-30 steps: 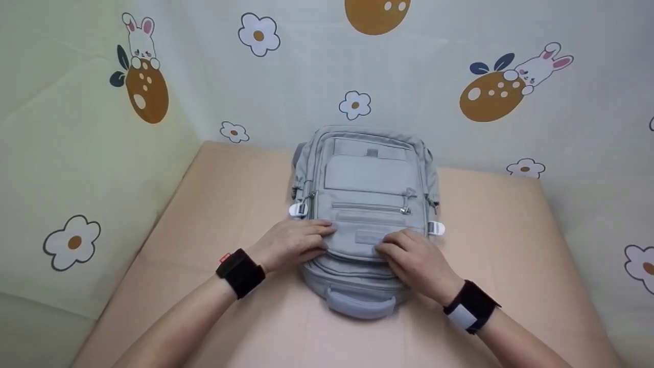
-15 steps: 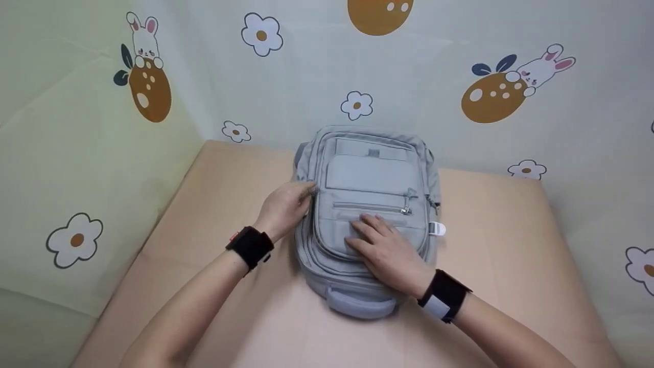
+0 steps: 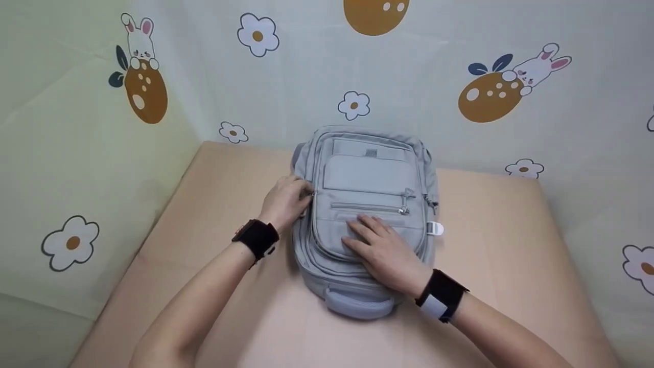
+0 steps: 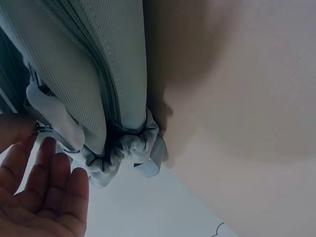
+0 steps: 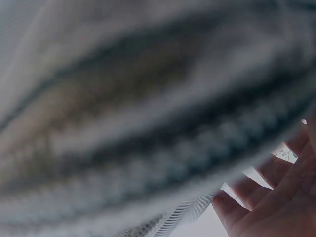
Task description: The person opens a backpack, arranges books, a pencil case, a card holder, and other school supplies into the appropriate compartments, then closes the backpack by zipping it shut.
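Observation:
A grey backpack (image 3: 369, 174) lies on the table with its front up and its padded top handle (image 3: 357, 305) toward me. At its left side, my left hand (image 3: 286, 202) pinches a small zipper pull between thumb and finger. The left wrist view shows that grip beside a white strap tab (image 4: 55, 114), the other fingers loosely bent. My right hand (image 3: 386, 253) rests spread on the lower front pocket, fingers fairly straight. Blurred zipper teeth (image 5: 163, 173) fill much of the right wrist view, with the right fingers (image 5: 256, 190) at its edge.
Tan table surface (image 3: 204, 214) surrounds the backpack. A pale curtain (image 3: 306, 76) printed with rabbits and flowers stands behind and at the sides. Another white strap tab (image 3: 435, 228) sticks out at the bag's right, and a short zipper (image 3: 368, 208) crosses its front.
My left hand has moved from the lower front pocket up to the left side zipper and pinches there. My right hand has shifted left and spread flat over the pocket. The backpack stays put.

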Demonstrator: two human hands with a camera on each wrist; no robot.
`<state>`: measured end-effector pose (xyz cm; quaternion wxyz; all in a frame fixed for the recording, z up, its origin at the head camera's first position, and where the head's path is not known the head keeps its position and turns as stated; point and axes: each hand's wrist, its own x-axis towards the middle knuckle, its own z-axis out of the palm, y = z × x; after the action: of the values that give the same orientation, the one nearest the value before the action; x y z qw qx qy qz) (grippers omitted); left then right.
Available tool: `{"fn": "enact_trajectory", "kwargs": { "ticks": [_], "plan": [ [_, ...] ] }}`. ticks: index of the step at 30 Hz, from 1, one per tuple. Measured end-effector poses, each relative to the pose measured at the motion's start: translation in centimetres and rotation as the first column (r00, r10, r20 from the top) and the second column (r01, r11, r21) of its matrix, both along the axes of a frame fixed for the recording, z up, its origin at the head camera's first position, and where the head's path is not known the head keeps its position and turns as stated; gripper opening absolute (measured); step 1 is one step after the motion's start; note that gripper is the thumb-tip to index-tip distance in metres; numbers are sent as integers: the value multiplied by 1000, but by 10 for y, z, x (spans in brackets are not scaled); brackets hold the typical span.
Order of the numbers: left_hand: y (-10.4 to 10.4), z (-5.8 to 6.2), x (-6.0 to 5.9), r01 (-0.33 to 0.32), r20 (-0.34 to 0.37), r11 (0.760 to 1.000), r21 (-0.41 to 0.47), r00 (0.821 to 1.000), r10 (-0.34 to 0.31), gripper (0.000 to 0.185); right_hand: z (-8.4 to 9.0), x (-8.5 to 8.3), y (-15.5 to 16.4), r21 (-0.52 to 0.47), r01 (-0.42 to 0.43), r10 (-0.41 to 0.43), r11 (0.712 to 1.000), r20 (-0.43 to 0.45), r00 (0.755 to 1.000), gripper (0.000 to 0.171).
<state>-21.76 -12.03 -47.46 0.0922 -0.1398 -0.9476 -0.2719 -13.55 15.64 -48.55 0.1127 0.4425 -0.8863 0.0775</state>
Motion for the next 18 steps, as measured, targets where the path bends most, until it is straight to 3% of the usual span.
{"fn": "enact_trajectory", "kwargs": {
  "ticks": [9, 18],
  "plan": [
    [-6, 6, 6, 8, 35, 999, 31, 999, -9, 7, -1, 0, 1, 13, 16, -16, 1000, 24, 1000, 40],
    [-9, 6, 12, 28, 6, 1000, 7, 1000, -28, 6, -3, 0, 1, -5, 5, -5, 1000, 27, 1000, 40]
  ]
}}
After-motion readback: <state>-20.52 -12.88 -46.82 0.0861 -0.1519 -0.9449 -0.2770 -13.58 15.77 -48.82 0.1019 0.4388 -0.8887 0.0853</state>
